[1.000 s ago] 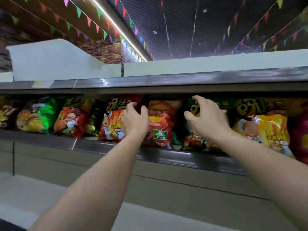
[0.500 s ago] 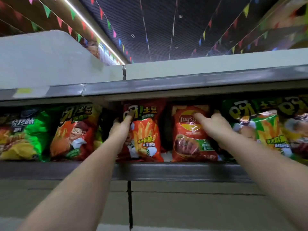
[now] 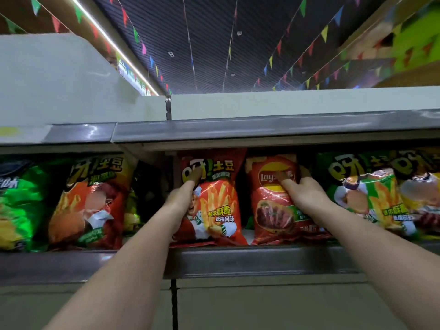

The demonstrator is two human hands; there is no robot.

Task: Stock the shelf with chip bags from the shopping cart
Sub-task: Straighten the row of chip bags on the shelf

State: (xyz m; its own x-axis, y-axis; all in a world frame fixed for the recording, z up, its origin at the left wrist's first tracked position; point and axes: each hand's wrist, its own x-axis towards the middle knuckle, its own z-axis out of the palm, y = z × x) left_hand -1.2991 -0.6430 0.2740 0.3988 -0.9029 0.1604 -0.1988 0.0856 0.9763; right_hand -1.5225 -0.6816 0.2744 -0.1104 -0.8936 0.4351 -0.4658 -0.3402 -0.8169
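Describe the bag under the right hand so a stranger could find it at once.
Look at the long metal shelf of chip bags below the white top board. Near its middle, two red bags stand side by side; take the right one, the Lay's bag touched by the right hand. Only it carries the round yellow Lay's logo and a meat picture.

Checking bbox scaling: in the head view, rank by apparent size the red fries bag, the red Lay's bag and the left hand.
1. red fries bag, slightly larger.
2. red Lay's bag, nearly alike; the right hand covers part, so unsure.
3. left hand, clearly smallest.
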